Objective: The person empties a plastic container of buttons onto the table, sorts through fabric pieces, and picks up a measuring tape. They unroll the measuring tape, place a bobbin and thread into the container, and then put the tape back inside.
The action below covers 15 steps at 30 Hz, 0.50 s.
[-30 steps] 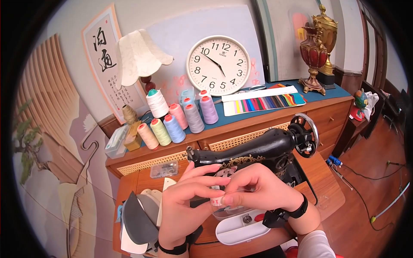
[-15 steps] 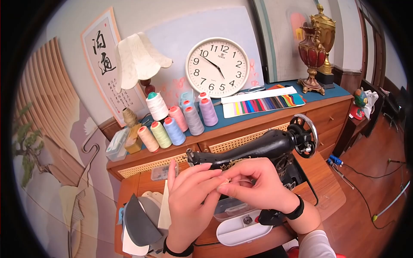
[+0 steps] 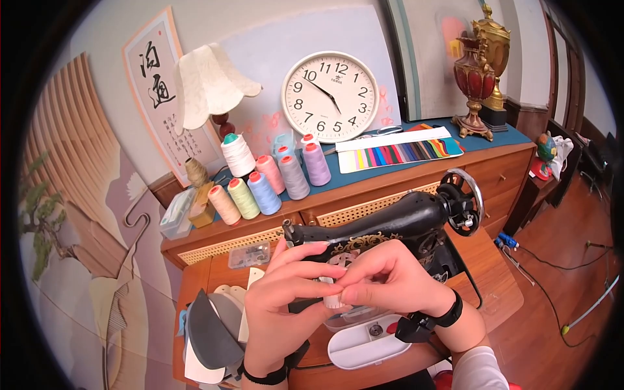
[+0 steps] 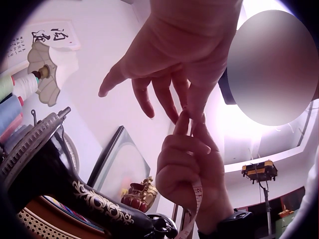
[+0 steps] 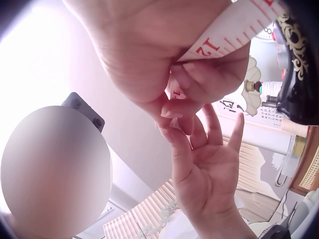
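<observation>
Both hands meet in front of the black sewing machine (image 3: 383, 224) and hold a white measuring tape (image 5: 234, 37) with red numbers. My left hand (image 3: 279, 305) pinches it between thumb and index fingertip, the other fingers spread out. My right hand (image 3: 406, 286) pinches the tape right beside those fingertips, its remaining fingers curled in. In the right wrist view the tape passes through the right hand, with a 12 showing near the curled fingers. A loose length of tape (image 4: 198, 196) hangs by the right hand in the left wrist view.
Below the hands lies a white tray (image 3: 367, 354) with a metal bobbin-like part. Grey and cream flat pieces (image 3: 221, 331) are stacked at the left, near a small clear box (image 3: 249, 255). Behind, thread cones (image 3: 263, 194) and a clock (image 3: 330, 97) stand on the cabinet.
Half a second ago the hands were turned so that the tape was mostly hidden; now they have rolled back and a strip of it shows between the fingertips. Both keep their pinch.
</observation>
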Each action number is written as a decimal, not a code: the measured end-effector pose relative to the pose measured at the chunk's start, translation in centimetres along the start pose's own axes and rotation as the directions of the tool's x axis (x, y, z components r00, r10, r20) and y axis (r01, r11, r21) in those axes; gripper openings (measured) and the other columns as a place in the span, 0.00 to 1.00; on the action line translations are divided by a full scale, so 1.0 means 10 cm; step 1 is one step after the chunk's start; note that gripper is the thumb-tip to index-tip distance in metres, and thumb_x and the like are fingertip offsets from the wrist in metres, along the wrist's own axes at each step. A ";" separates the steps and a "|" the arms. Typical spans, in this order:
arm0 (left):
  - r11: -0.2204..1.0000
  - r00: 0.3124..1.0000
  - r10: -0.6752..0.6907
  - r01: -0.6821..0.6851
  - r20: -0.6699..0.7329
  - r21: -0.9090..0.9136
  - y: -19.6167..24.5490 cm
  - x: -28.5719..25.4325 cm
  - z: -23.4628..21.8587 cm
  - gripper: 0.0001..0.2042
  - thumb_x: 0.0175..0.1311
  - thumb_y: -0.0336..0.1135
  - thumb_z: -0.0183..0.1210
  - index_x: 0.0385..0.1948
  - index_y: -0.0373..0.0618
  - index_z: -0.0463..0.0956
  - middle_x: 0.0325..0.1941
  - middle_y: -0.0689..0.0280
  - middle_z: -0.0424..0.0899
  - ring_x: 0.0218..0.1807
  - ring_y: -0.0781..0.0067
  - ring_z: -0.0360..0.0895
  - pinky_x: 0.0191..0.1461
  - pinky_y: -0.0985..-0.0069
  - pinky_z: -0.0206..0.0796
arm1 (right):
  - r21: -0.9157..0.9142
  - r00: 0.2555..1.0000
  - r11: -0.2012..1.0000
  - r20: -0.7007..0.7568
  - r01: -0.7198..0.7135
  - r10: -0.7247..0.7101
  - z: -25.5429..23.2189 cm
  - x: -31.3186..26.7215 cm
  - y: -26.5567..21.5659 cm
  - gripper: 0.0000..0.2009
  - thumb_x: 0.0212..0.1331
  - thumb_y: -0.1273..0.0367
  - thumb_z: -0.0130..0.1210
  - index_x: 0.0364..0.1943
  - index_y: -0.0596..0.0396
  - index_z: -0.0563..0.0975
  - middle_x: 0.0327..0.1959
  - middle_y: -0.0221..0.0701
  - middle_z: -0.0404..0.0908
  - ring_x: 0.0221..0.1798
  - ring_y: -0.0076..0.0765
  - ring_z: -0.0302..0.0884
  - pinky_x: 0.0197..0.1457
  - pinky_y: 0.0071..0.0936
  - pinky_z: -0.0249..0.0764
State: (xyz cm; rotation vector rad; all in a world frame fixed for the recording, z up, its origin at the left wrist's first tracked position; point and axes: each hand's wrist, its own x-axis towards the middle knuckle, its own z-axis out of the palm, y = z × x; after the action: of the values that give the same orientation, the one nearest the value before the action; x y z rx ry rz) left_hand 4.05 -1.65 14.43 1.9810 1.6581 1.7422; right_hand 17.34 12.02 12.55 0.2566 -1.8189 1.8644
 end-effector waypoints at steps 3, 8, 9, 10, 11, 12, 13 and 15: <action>0.993 1.000 -0.005 0.006 0.009 -0.122 -0.07 -0.01 0.03 0.10 0.43 0.26 0.71 0.29 0.52 0.84 0.40 0.70 0.86 0.57 0.61 0.75 0.71 0.47 0.41 | 0.027 0.993 0.995 0.066 -0.100 0.098 -0.03 0.00 -0.07 0.06 0.60 0.70 0.59 0.37 0.57 0.83 0.28 0.26 0.83 0.26 0.12 0.71 0.28 0.13 0.67; 0.989 0.999 0.003 -0.010 -0.046 -0.150 -0.06 0.03 0.09 0.11 0.43 0.26 0.71 0.31 0.51 0.83 0.41 0.68 0.85 0.56 0.61 0.76 0.71 0.47 0.43 | 0.086 0.975 0.972 0.031 -0.220 0.218 0.00 -0.01 -0.11 0.07 0.61 0.71 0.58 0.39 0.57 0.83 0.29 0.26 0.83 0.27 0.12 0.72 0.29 0.12 0.68; 0.999 0.999 0.038 -0.039 -0.032 -0.024 -0.02 0.05 0.07 0.11 0.43 0.26 0.70 0.30 0.50 0.83 0.40 0.68 0.85 0.55 0.62 0.77 0.71 0.46 0.44 | 0.034 0.991 0.991 -0.026 -0.127 0.128 0.02 0.01 -0.07 0.07 0.60 0.70 0.59 0.38 0.58 0.83 0.28 0.25 0.83 0.26 0.12 0.72 0.28 0.13 0.67; 0.992 0.997 0.071 -0.069 -0.014 0.102 -0.01 0.06 0.06 0.10 0.44 0.27 0.70 0.30 0.50 0.83 0.40 0.69 0.85 0.54 0.62 0.77 0.70 0.45 0.45 | -0.022 0.996 0.999 -0.078 -0.036 0.034 0.02 0.01 -0.04 0.07 0.60 0.70 0.60 0.36 0.58 0.83 0.26 0.25 0.82 0.26 0.12 0.72 0.27 0.13 0.67; 0.993 0.997 0.070 -0.068 -0.015 0.101 -0.01 0.06 0.05 0.10 0.44 0.27 0.70 0.30 0.50 0.83 0.40 0.69 0.85 0.54 0.62 0.77 0.70 0.45 0.45 | -0.023 0.996 0.999 -0.077 -0.038 0.036 0.02 0.02 -0.04 0.07 0.60 0.70 0.60 0.36 0.58 0.83 0.26 0.25 0.82 0.26 0.12 0.72 0.27 0.13 0.67; 0.977 0.995 0.094 -0.090 -0.013 0.191 -0.02 0.05 0.04 0.09 0.44 0.27 0.69 0.29 0.50 0.83 0.39 0.69 0.85 0.53 0.63 0.78 0.70 0.45 0.45 | -0.143 0.996 0.990 -0.085 -0.012 -0.001 0.01 0.02 -0.04 0.06 0.59 0.70 0.61 0.35 0.59 0.83 0.26 0.26 0.83 0.27 0.13 0.73 0.28 0.13 0.67; 0.954 0.993 0.118 -0.111 -0.009 0.280 -0.02 0.05 0.03 0.09 0.44 0.27 0.69 0.29 0.49 0.83 0.39 0.69 0.85 0.52 0.64 0.79 0.70 0.44 0.45 | -0.260 0.995 0.966 -0.088 0.013 -0.037 0.01 0.02 -0.03 0.06 0.58 0.70 0.62 0.33 0.60 0.83 0.26 0.27 0.83 0.27 0.13 0.75 0.28 0.14 0.68; 0.946 0.992 0.118 -0.102 -0.036 0.309 -0.01 0.05 0.05 0.08 0.44 0.26 0.69 0.28 0.48 0.82 0.37 0.68 0.85 0.51 0.63 0.79 0.70 0.46 0.45 | -0.232 0.991 0.973 -0.130 0.008 -0.039 0.05 0.03 -0.04 0.06 0.56 0.70 0.63 0.32 0.60 0.83 0.25 0.27 0.83 0.28 0.13 0.75 0.28 0.14 0.68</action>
State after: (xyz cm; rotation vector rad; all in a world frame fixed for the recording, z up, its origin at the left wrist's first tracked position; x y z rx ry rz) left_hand 4.26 -0.97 14.54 2.2102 1.9799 1.6711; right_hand 17.14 11.56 13.11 0.0670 -1.9087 1.5949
